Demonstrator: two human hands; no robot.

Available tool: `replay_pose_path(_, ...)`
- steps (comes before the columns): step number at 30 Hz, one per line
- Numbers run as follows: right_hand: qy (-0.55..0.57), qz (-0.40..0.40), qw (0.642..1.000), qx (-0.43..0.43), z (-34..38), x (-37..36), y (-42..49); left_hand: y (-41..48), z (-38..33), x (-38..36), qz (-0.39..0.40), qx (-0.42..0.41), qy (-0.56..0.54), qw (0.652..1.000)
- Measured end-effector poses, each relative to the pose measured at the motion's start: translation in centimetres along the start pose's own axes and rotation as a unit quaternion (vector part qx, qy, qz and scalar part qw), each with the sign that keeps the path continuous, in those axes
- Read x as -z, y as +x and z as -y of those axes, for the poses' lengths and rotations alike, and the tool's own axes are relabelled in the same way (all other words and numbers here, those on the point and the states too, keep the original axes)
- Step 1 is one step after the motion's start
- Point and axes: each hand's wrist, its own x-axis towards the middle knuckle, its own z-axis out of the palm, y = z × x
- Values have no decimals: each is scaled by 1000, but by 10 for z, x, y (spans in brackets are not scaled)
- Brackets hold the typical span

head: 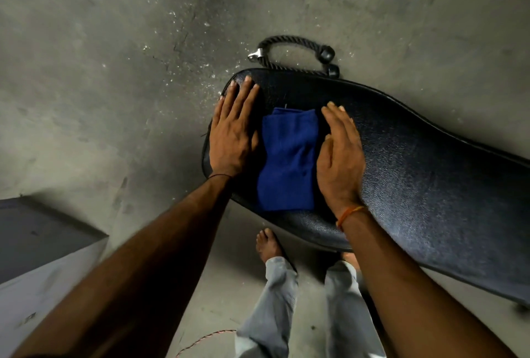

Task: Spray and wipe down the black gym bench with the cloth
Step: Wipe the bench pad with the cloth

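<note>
The black padded gym bench [415, 174] runs from the middle of the view toward the right edge. A folded blue cloth [288, 160] lies flat on its near end. My left hand [233, 131] rests flat on the pad just left of the cloth, fingers spread, its edge touching the cloth. On the cloth's right side my right hand [341, 157] lies flat, fingers together, touching the cloth's right border. Neither hand grips anything. No spray bottle is in view.
A black rope handle with a metal clip [292, 54] lies on the concrete floor [114, 71] just beyond the bench. A grey box-like block [37, 257] stands at the lower left. My bare foot [268, 244] and grey trouser legs are below the bench, and a thin cord [206, 339] lies on the floor.
</note>
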Motion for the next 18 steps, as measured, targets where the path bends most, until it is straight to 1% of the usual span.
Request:
replay_pose_path(1,-6,-15,1000,-6,7,1,-1,0,1,0,-4,-3,-2,1000)
replay_pose_path(2,-24,-17,1000,6,17,0,-4,1,1,0,-9,-7,-4,1000)
replay_pose_path(4,-79,14,995,55,37,-10,-13,1,1,-1,-14,-16,-5,1000)
replay_pose_path(5,-116,38,991,63,46,-17,-17,1,2,-1,-16,-20,-4,1000)
replay_pose_path(8,-216,74,973,29,55,-31,-32,1,4,-3,-21,-23,0,1000)
replay_pose_path(11,-256,82,963,-4,45,-19,-68,0,3,-3,-10,-22,0,1000)
replay_pose_path(15,-283,99,954,-33,34,2,-115,-1,2,-1,9,-6,16,1000)
replay_pose_path(18,-270,98,956,-66,41,-1,-109,-1,1,-2,11,-2,28,1000)
